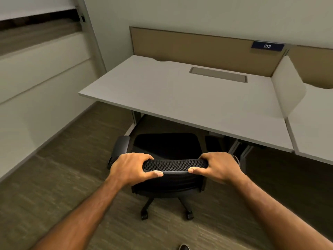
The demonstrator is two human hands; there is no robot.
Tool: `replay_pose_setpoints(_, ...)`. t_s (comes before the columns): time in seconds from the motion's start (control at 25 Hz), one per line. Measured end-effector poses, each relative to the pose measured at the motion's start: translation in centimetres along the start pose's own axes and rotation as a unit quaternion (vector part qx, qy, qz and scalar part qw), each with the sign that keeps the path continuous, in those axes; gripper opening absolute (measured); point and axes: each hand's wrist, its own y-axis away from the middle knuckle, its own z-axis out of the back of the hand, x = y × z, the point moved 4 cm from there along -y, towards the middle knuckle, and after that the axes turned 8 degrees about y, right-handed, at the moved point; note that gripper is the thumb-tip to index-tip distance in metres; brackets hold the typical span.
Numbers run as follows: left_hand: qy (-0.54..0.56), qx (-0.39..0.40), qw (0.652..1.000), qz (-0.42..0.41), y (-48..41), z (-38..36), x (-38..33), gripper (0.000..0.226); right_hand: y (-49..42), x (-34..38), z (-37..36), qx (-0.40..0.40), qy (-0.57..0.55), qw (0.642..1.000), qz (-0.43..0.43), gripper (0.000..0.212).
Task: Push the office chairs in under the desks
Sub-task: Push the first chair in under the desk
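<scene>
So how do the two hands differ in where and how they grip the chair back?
The left hand clamps the top rail of the chair back at its left end, beside the visible armrest; the right hand clamps the right end, where no armrest shows. The left thumb points right, the right thumb left. Both wrap fingers over the front.

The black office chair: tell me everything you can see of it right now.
The office chair is black, with a mesh backrest, a padded seat, a dark armrest on its left side and a wheeled base on the carpet. It faces the desk, its seat front at the desk edge, most of it not yet under. The left hand and right hand grip the top of the backrest.
</scene>
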Motion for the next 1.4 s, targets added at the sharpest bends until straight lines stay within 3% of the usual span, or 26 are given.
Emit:
replay_pose_setpoints(0.52, -0.021, 0.050, 0.999, -0.005, -13.0, 3.6, 13.2, 0.101, -14.8, 4.4, 1.4, -0.040, 0.016, 0.999, 0.009, 0.087)
replay_pose_setpoints(0.8, -0.019, 0.089, 0.994, -0.057, -17.0, 6.2, 22.8, 0.100, -20.1, 11.6, 1.2, -0.038, 0.017, 0.997, -0.061, 0.091)
replay_pose_setpoints(1.0, -0.013, 0.111, 0.989, -0.094, -18.3, 8.3, 28.4, 0.101, -23.1, 17.0, 1.3, -0.025, 0.015, 0.994, -0.101, 0.092)
replay_pose_setpoints(1.4, -0.016, 0.080, 0.991, -0.110, -18.0, 11.4, 35.4, 0.097, -26.7, 24.1, 1.0, -0.054, 0.007, 0.992, -0.110, 0.090)
